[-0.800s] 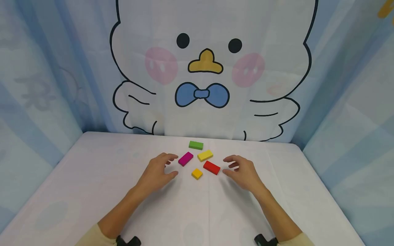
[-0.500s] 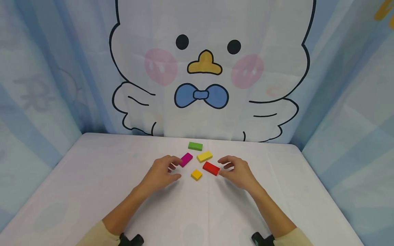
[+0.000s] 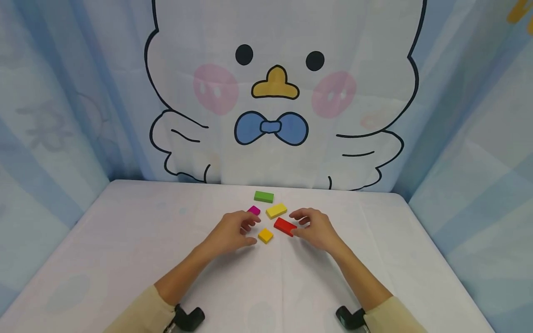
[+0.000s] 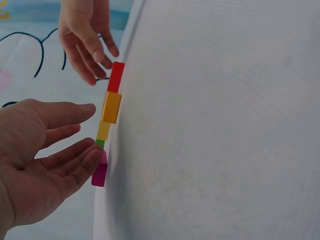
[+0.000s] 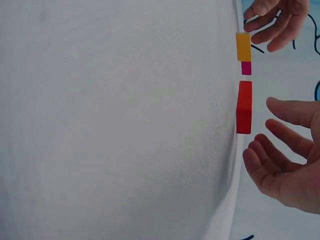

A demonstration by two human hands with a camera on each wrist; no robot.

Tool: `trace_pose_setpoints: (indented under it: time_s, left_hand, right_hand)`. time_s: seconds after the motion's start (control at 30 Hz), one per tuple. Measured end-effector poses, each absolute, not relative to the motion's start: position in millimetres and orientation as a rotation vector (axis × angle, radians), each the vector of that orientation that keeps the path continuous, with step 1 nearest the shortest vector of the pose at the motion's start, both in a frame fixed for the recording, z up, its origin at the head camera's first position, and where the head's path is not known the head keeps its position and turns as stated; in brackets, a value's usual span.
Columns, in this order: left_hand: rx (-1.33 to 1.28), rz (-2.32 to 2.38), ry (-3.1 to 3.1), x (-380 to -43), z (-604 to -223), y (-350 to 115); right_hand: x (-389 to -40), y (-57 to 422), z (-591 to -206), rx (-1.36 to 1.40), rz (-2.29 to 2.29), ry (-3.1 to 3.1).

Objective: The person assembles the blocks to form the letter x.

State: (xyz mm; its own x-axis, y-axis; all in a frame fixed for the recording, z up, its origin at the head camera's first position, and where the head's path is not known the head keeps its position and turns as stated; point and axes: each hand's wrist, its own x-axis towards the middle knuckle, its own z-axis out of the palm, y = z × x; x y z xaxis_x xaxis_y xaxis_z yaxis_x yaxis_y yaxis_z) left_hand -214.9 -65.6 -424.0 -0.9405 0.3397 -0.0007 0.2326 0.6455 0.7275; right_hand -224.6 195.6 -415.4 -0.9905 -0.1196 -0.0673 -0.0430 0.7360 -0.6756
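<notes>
My left hand hovers with loosely bent fingers and thumb apart, holding nothing. It is nearest the small orange-yellow block and partly hides a magenta block in the head view. On the other side, my right hand hovers beside a red block, its thumb overlapping the block's end. In the right wrist view a gap shows between that thumb and the red block. A yellow block lies between the hands, slightly farther back, and a green block lies behind it.
The blocks lie on a white-covered table. A curtain with a cartoon bird rises along the table's back edge, and blue-white curtains flank the sides. Black wrist devices show near the sleeves.
My left hand has moved right, from beside the magenta block to in front of it, close to the orange-yellow one. My right hand has shifted left toward the red block. The blocks stay put.
</notes>
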Motion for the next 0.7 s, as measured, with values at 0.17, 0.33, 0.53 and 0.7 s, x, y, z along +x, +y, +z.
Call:
trace_pose_setpoints:
  time_s: [0.17,0.33,0.53,0.7]
  left_hand:
    - [0.502,1.165,2.691,-221,-423,-62]
    - [0.541,1.193,2.648,-226,-424,-58]
    - [0.564,1.186,2.604,-231,-428,-52]
    - [0.574,1.176,2.587,-232,-430,-47]
  right_hand:
    - [-228,192,-416,-0.122,-1.092,2.808]
    - [-232,189,-418,-0.138,-1.100,2.788]
    - [-238,187,-422,-0.137,-1.076,2.784]
    - [-241,185,-423,-0.150,-1.044,2.783]
